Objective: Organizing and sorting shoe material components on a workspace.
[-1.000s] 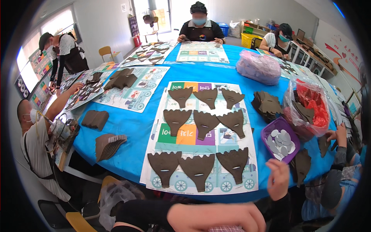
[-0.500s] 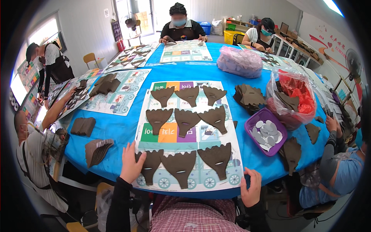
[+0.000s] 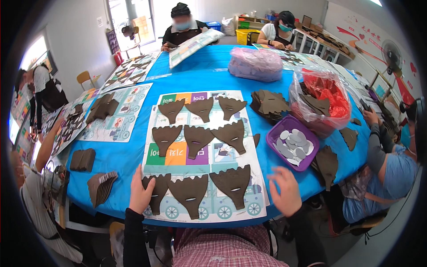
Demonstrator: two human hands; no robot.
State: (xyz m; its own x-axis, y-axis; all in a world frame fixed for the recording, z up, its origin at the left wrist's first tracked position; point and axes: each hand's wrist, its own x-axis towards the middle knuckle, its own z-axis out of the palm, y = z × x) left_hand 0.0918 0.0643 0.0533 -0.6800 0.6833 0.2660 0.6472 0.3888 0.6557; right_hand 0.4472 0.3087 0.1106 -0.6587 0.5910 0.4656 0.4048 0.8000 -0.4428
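A printed board (image 3: 255,187) lies in front of me with several dark brown, scallop-edged fan-shaped pieces set out in three rows; most show a small slit. My left hand (image 3: 141,191) rests at the board's left edge, fingers stretched along it and thumb by the front-left brown piece (image 3: 159,193). Beside that lie the front-middle piece (image 3: 189,189) and the front-right piece (image 3: 231,184). Off the board's right edge, my right hand (image 3: 286,191) hovers, empty, fingers apart. Just beyond it stands a purple basket (image 3: 304,167) of pale grey oval pieces (image 3: 293,141).
Brown pieces are stacked at right (image 3: 269,102) and left (image 3: 101,187). A clear bag with red lining (image 3: 327,124) and a pink bag (image 3: 255,66) stand farther back. Other people sit around the blue-covered table (image 3: 213,82); one opposite holds a tilted board (image 3: 193,46).
My right hand has lifted from near the board's lower right corner toward the purple basket. The person opposite has raised their board. The whole view has shifted slightly.
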